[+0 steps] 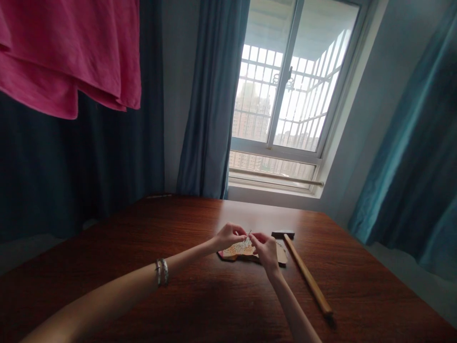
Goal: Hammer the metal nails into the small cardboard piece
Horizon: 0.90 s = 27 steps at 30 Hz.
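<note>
My left hand (229, 237), with silvery bracelets on its wrist, is pinched closed over a patterned board. My right hand (264, 248) is pinched closed just beside it, fingertips nearly touching the left ones. Between them shows a thin, nail-like metal piece (249, 234), too small to make out fully; it meets the fingertips of both hands. Beneath lies the flat board (235, 250), speckled white and orange, with a plain beige right end bearing a row of small dark marks. My hands hide part of it. A hammer (307, 276) with a wooden handle rests just right of the board.
Everything lies on a dark reddish-brown wooden table (171, 305). Behind it are a barred window (282, 95) and blue curtains (210, 105). Pink cloth (71, 57) hangs at the upper left. The hammer's handle points toward the table's near right side.
</note>
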Each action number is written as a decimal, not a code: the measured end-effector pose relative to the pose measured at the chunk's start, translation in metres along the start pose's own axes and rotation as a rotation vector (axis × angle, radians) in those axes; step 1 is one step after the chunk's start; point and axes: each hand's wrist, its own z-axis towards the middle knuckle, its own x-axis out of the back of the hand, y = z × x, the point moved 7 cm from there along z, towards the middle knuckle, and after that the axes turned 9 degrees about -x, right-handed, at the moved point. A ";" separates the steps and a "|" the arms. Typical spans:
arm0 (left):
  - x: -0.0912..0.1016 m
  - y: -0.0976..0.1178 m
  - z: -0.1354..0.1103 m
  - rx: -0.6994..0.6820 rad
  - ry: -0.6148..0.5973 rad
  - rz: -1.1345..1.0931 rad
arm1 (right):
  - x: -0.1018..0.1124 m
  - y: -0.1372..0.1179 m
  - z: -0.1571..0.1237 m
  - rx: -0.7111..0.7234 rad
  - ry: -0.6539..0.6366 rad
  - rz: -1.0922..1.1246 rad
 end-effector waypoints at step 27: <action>-0.020 -0.066 0.038 0.197 0.053 -0.178 | 0.009 0.064 0.069 0.045 -0.079 -0.229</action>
